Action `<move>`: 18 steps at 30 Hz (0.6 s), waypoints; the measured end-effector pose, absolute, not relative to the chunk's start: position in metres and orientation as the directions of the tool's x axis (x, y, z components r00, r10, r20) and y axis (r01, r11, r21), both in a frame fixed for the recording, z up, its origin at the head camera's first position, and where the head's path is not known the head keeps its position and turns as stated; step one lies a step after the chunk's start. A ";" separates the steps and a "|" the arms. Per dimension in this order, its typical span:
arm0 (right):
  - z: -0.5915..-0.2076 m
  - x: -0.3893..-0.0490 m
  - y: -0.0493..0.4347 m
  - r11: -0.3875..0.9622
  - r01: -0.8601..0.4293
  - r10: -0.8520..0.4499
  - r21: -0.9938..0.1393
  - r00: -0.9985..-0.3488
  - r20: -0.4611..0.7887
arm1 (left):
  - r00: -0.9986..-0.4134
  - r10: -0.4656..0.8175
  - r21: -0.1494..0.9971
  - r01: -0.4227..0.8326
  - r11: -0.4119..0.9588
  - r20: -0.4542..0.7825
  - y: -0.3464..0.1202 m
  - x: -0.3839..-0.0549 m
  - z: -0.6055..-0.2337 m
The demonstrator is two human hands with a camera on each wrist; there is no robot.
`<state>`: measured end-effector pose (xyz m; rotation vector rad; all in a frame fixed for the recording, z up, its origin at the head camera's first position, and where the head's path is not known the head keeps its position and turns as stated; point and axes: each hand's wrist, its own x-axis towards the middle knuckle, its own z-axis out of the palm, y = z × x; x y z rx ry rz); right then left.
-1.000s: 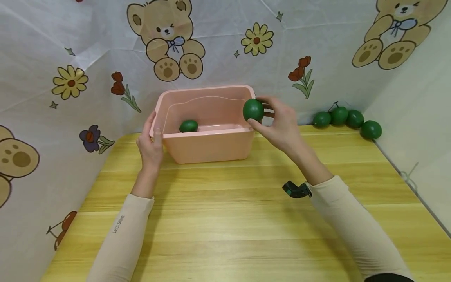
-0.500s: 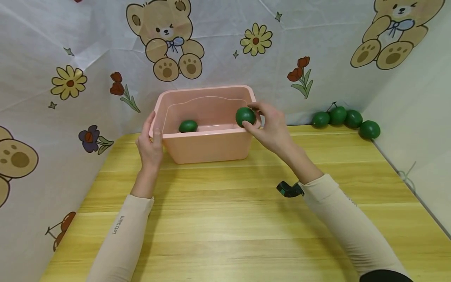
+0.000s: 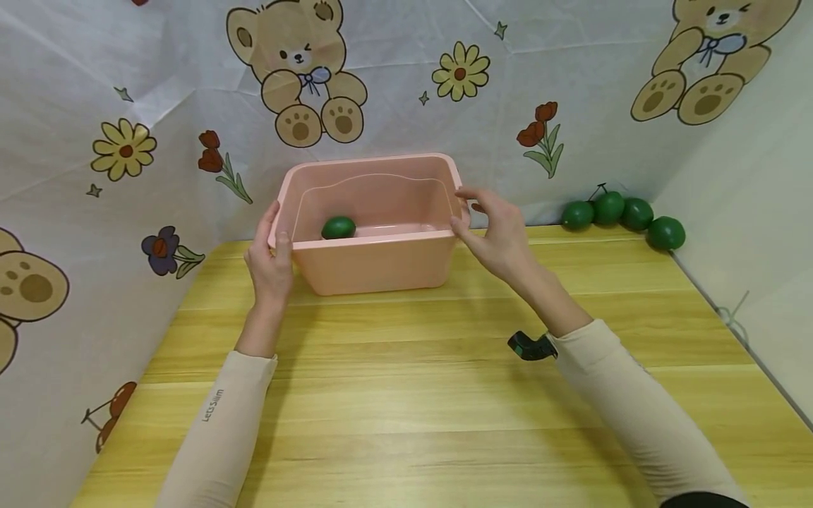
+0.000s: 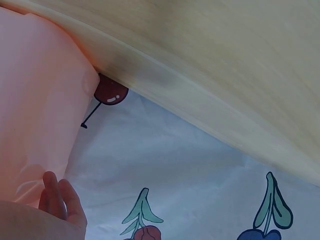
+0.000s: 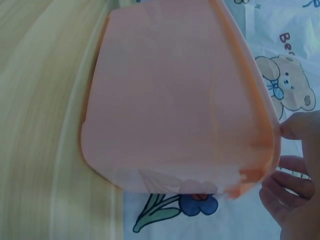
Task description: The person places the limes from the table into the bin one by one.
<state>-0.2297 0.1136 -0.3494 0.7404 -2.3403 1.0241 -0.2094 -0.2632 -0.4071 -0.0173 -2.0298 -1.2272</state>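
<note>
A pink plastic bin (image 3: 375, 264) stands on the table against the back cloth. Inside, toward its left end, lies one green lime-like fruit (image 3: 339, 227); the front wall hides much of the bin's floor. My left hand (image 3: 269, 264) holds the bin's left rim, thumb at the front corner and fingers along the outer side. At the right rim is my right hand (image 3: 498, 233), thumb and fingers parted with no fruit between them. In the right wrist view, the thumb (image 5: 300, 125) is up against the rim and the other fingers are loosely bent by the outer wall.
Several green fruits (image 3: 608, 209) sit in a row at the table's back right corner. A printed white cloth (image 3: 394, 70) covers the back and left side. A pale wall (image 3: 749, 226) borders the right. A small black device (image 3: 532, 346) sticks out from the right sleeve.
My right hand carried a green fruit leftward over the bin's right end and let it go inside, where it is out of sight. The fingers then drew back slightly right. My left hand stayed put.
</note>
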 end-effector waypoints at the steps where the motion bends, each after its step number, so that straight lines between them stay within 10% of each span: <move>1: -0.350 -0.230 0.116 0.574 -0.635 -0.276 -0.517 -0.745 0.608 | -0.718 -0.348 0.755 0.371 0.540 0.602 -0.263 -0.210 -0.407; 18: -0.358 -0.235 0.179 0.629 -0.575 -0.185 -0.523 -0.764 0.618 | -0.714 -0.350 0.752 0.371 0.544 0.606 -0.262 -0.210 -0.406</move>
